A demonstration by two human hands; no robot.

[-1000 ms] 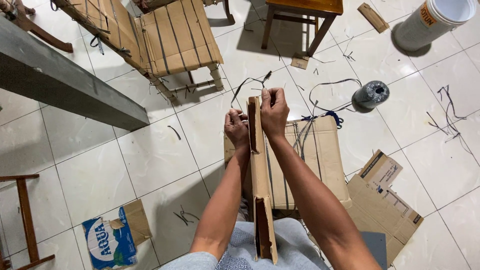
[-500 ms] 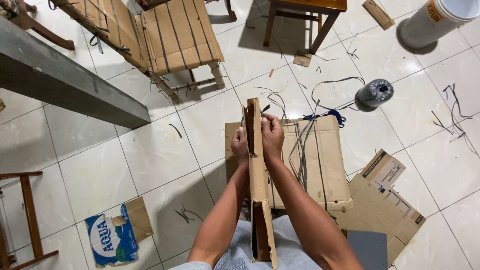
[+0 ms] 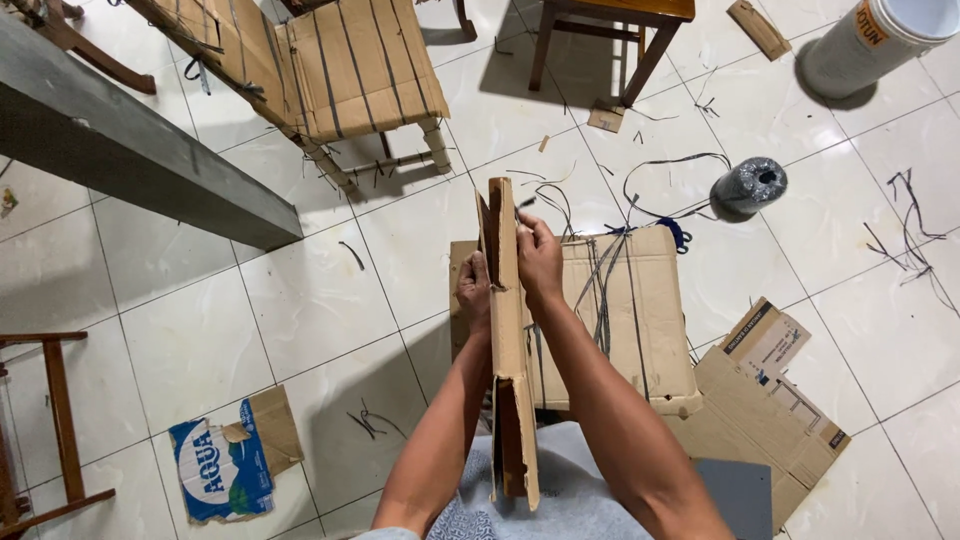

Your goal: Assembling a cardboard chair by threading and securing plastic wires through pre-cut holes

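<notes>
**Folded cardboard held on edge between both hands**

Going from the left, we are seeing a wooden frame (image 3: 55, 420) at the edge of the view, a grey beam (image 3: 130, 150) above it, and a torn blue and white carton piece (image 3: 225, 470) lying on the tiled floor (image 3: 180, 330). Further up, a chair wrapped in cardboard and strapping (image 3: 340, 70) is standing, so it looks as if one wrapping is already finished.

In the middle, we are holding a folded cardboard strip (image 3: 508, 330) upright on its edge, running from our lap away from us. Our left hand (image 3: 474, 295) is closing on its left face and our right hand (image 3: 540, 262) is pressing its right face, so the strip is being pinched between the two, near its far end. We judge the folding to be partly done, because the strip is not yet tied to anything.

Behind the strip a flat cardboard sheet (image 3: 640, 330) with loose dark straps (image 3: 603, 290) is lying. To the right, a roll of strapping (image 3: 748, 186), a white bucket (image 3: 870, 45) and an opened brown carton (image 3: 775, 400) are lying apart.
</notes>
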